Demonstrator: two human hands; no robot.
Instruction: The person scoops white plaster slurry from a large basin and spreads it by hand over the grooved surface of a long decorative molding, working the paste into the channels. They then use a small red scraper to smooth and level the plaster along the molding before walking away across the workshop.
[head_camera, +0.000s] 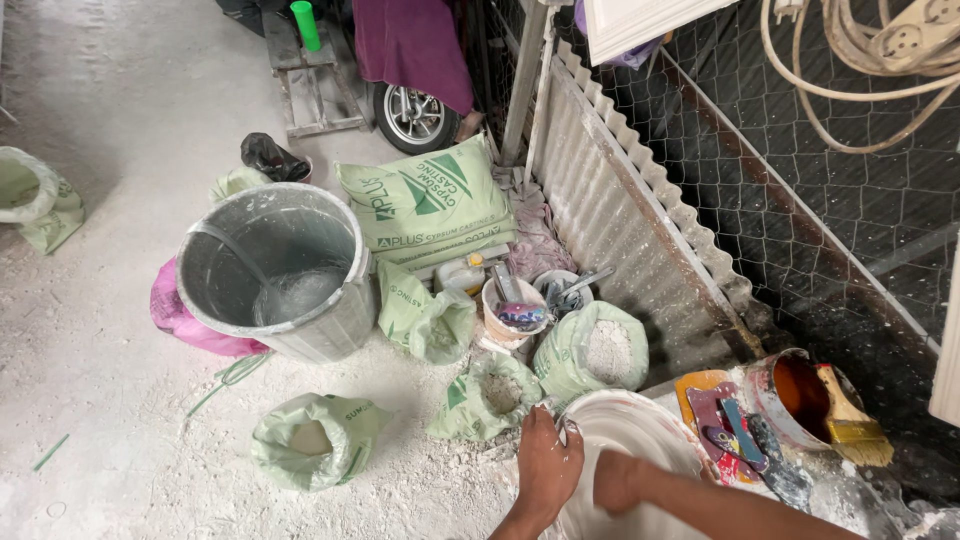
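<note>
A round white bowl (640, 425) smeared with white plaster sits on the ground at the bottom centre. My left hand (548, 465) lies over its near left rim, with the fingers curled over the edge and holding it. My right hand (617, 482) is down inside the bowl. Its fingers are tucked under and hidden, so whether it holds anything does not show. Both forearms come in from the bottom edge.
A grey bucket (275, 265) holding some water stands at the left. Open green sacks of white powder (598, 352) lie around it. A rusty can (800, 392) with a yellow brush (852, 425) and scrapers (738, 430) is at the right. A corrugated sheet (620, 200) and wire mesh stand behind.
</note>
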